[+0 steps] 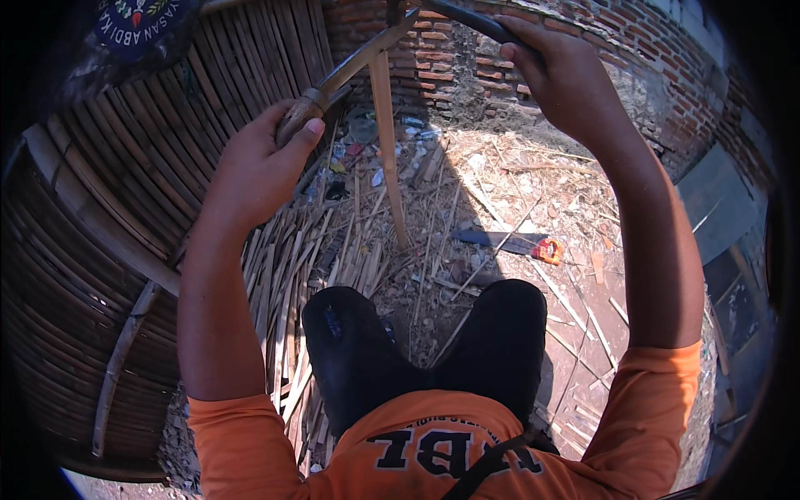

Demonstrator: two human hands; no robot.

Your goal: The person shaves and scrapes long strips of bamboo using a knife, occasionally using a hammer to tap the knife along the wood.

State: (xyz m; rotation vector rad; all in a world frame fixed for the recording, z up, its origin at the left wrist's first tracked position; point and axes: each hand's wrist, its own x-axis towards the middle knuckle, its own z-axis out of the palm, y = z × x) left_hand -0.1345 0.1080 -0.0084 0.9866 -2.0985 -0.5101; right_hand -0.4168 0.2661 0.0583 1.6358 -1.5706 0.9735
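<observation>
At the frame's left rises a slatted panel (108, 225); at upper centre, a slim wooden strip (385, 133) stands upright, crossed at its top by a long knife (365, 57) gripped in the left hand (262, 171); the right hand's (565, 73) fingers close around a dark-handled tool (475, 21).

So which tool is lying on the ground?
The orange-handled saw: no hand holds it. The wooden-handled knife is up in the left hand, and the dark-handled tool is in the right hand.

Littered dirt ground (604, 304), split bamboo strips (283, 258), dark-bladed saw (504, 241) with orange handle (547, 250), straw (575, 187), plastic scraps (377, 177)
</observation>
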